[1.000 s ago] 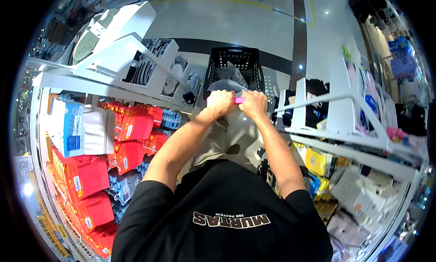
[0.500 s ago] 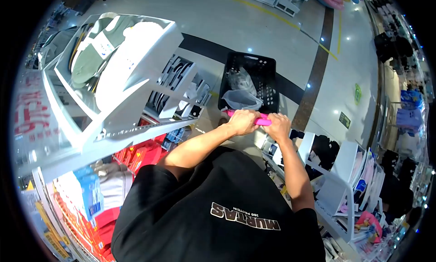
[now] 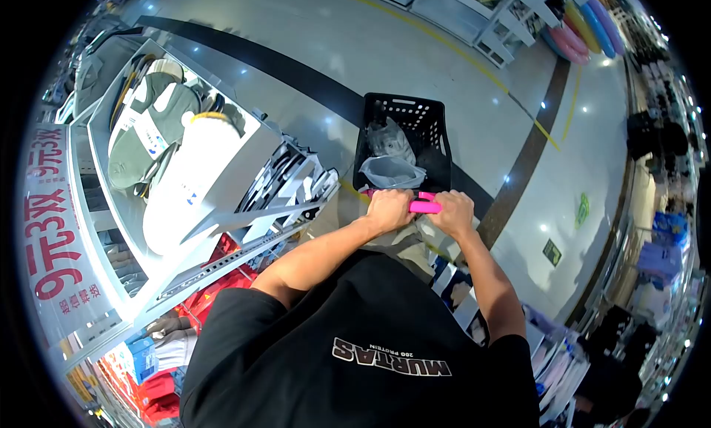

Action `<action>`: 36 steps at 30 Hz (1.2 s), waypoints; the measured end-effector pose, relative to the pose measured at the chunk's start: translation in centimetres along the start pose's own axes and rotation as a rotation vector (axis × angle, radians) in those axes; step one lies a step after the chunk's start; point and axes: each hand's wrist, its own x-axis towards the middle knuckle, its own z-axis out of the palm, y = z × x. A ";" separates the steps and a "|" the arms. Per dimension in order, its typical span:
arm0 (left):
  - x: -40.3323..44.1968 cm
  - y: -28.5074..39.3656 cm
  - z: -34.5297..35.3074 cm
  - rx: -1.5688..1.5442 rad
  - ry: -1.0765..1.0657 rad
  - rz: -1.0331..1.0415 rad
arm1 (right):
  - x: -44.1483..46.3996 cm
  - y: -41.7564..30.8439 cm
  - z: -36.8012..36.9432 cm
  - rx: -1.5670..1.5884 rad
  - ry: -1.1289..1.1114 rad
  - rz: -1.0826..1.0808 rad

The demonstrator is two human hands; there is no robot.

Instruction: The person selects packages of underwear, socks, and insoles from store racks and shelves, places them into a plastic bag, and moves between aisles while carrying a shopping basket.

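While the left hand (image 3: pixel 389 210) grips the pink handle (image 3: pixel 425 203), the right hand (image 3: pixel 452 211) clasps it too, behind the black basket (image 3: pixel 437 150) holding bags (image 3: pixel 392 172).

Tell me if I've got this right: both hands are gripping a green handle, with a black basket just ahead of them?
Not quite: the handle is pink, not green, as the head view shows. The left hand and right hand do grip it, with the black basket just ahead.
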 end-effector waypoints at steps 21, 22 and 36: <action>16.0 -4.7 -3.2 0.069 0.348 -0.464 | 22.5 12.3 1.4 0.390 -0.191 -0.337; 16.5 -4.7 -4.2 0.061 0.355 -0.467 | 23.5 12.5 1.8 0.407 -0.193 -0.331; 18.8 -10.3 -8.1 -0.003 0.512 -0.688 | 35.3 11.0 6.7 0.487 -0.334 -0.599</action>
